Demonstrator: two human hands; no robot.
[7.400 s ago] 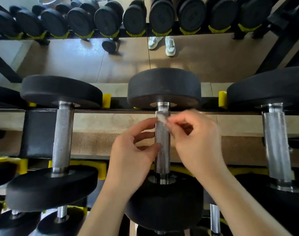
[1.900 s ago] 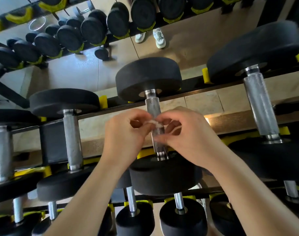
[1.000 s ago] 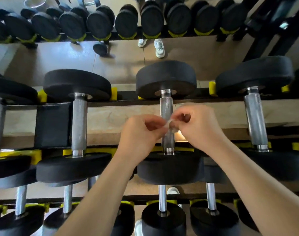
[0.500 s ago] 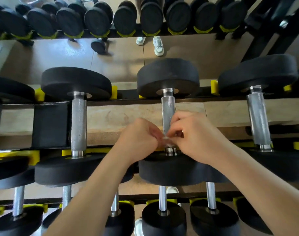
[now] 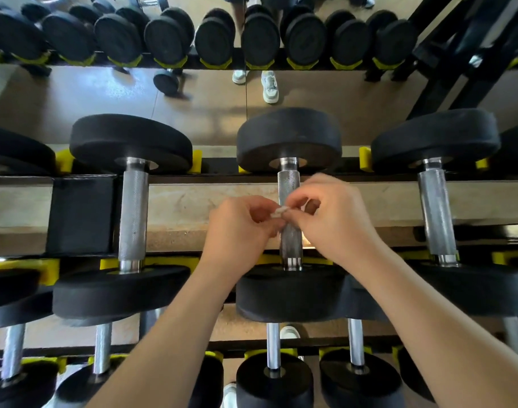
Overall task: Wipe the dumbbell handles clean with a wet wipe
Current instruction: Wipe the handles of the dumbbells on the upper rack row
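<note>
Middle of handle (image 5: pixel 288 184) behind wipe (image 5: pixel 279 212), fingers (image 5: pixel 262 209)

2 hands (image 5: pixel 240 228) (image 5: pixel 337 219), 1 white wipe (image 5: pixel 279 212), 3 dumbbells (image 5: pixel 133 213) (image 5: pixel 290 184) (image 5: pixel 436 213) in full view in the top row.

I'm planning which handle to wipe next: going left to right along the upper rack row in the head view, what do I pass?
In order: left dumbbell handle, left hand, wet wipe, right hand, right dumbbell handle. The middle handle sits behind the hands and wipe, so I left it out.

Black dumbbell heads (image 5: pixel 288 136), silver knurled handle (image 5: pixel 288 182), yellow cradles (image 5: pixel 196 161)
</note>
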